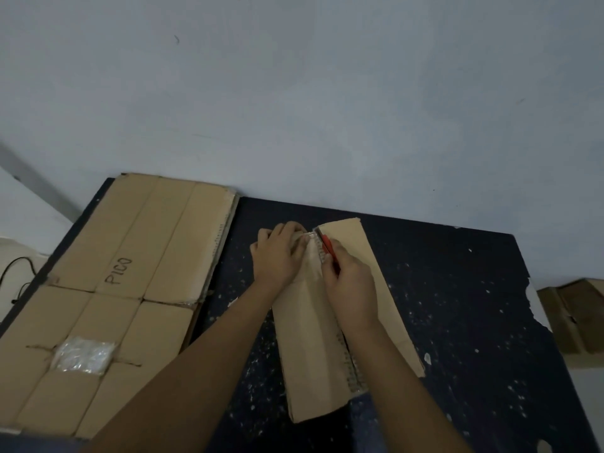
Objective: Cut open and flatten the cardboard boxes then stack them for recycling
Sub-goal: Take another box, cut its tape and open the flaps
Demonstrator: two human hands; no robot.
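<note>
The box [330,328], long and narrow, lies at about 5 o'clock from the middle of the view on the dark table [457,289], its far end toward 12 and one flap already laid out to its right. The left hand [277,256] presses down on the far end, fingers curled over the cardboard there. The right hand [351,289] has its fingers wrapped round a red-handled cutter [327,245], whose tip sits on the taped seam just beside the left fingertips. That closeness is the main risk: if the blade jumps when the tape gives, it could run toward 9 o'clock into the holding hand. A pull toward 6 would, I judge, bring the edge along the seam toward the person's own forearms, so too much force is a hazard there too. The box is already partly collapsed, so it may buckle under the blade and let the cut wander off the seam. The flattened stack [114,289] lies at 8 o'clock, well apart; more cardboard [575,315] sits at 3 o'clock, off the table.
</note>
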